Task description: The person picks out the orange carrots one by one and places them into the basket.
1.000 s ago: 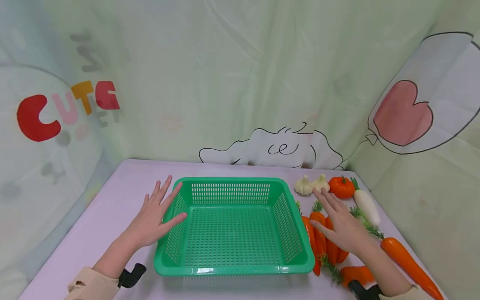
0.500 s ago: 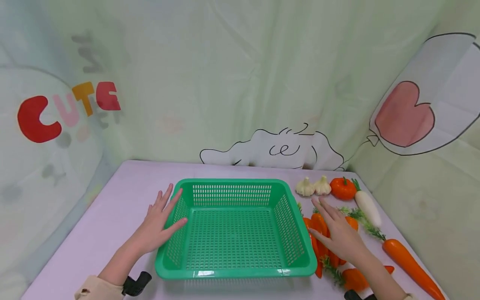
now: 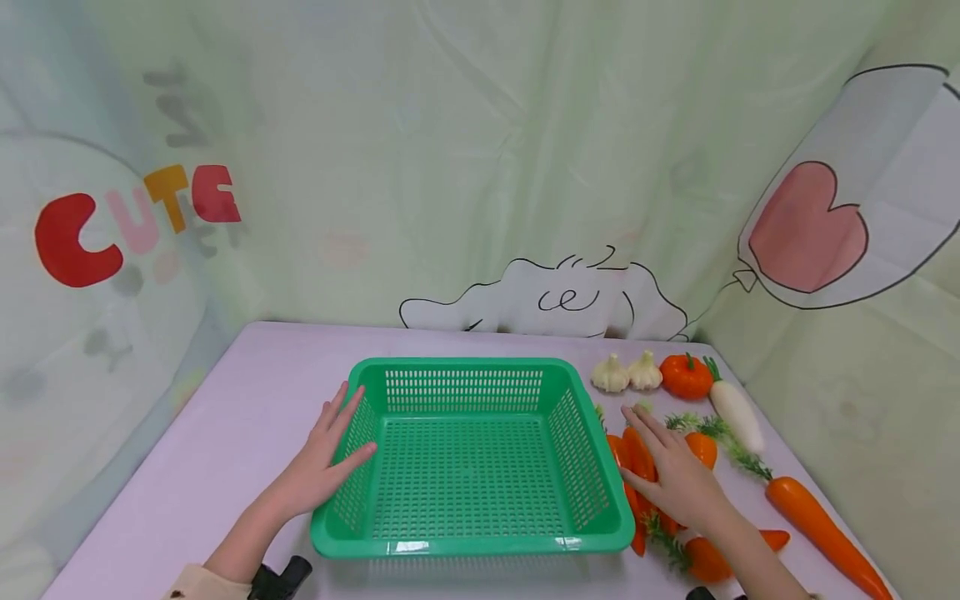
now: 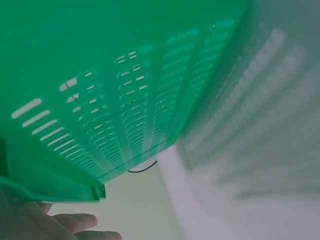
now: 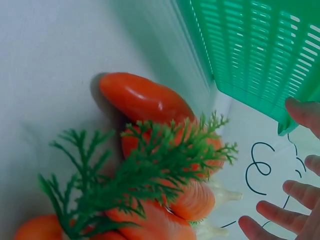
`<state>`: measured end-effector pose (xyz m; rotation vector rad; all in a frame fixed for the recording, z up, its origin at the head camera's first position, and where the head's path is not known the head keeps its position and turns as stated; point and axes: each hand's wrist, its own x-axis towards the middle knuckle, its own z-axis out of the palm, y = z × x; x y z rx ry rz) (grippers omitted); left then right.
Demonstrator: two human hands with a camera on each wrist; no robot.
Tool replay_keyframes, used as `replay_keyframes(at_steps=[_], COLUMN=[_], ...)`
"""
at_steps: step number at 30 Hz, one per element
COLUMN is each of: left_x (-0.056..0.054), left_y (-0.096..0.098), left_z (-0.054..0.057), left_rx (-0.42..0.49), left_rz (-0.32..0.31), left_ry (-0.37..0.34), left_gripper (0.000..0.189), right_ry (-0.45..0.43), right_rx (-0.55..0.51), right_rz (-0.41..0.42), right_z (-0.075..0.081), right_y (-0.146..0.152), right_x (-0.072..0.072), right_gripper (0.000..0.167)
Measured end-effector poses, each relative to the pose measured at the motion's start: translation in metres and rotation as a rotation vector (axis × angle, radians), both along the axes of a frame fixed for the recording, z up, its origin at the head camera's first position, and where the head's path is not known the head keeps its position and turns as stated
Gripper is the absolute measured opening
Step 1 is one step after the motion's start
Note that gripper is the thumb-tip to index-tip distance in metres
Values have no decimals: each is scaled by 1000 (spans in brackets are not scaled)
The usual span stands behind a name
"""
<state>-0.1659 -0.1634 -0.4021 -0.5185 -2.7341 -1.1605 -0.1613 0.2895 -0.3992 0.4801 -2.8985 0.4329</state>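
Flanking the basket [image 3: 472, 546], left hand [image 3: 318, 468] and right hand [image 3: 672, 477] spread in wide grips, the latter above vegetables [image 3: 639, 451] toward the counter's [image 3: 240, 400] right edge.

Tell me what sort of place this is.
Probably a staged tabletop booth, not a working kitchen: a cartoon-printed fabric backdrop lines the back and sides of a table bearing a green basket and glossy, artificial-looking vegetables.
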Motion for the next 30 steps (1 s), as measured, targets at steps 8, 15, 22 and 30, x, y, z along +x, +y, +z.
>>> replay_keyframes(at_steps=[8, 15, 22, 30], left_x=[0, 1, -1, -7], left_y=[3, 5, 7, 6], left_z=[-5, -8, -14, -22], left_rx=[59, 94, 102, 113], left_rz=[-4, 8, 42, 61], left_ry=[-30, -36, -11, 15], left_gripper=[72, 75, 77, 76], right_ry=[-67, -107, -236, -321], right_rx=[-28, -43, -89, -86], right_rz=[-18, -40, -90, -145], right_z=[-5, -11, -16, -18], right_y=[-2, -5, -8, -15], right_x=[0, -1, -4, -7], right_gripper=[84, 83, 84, 84])
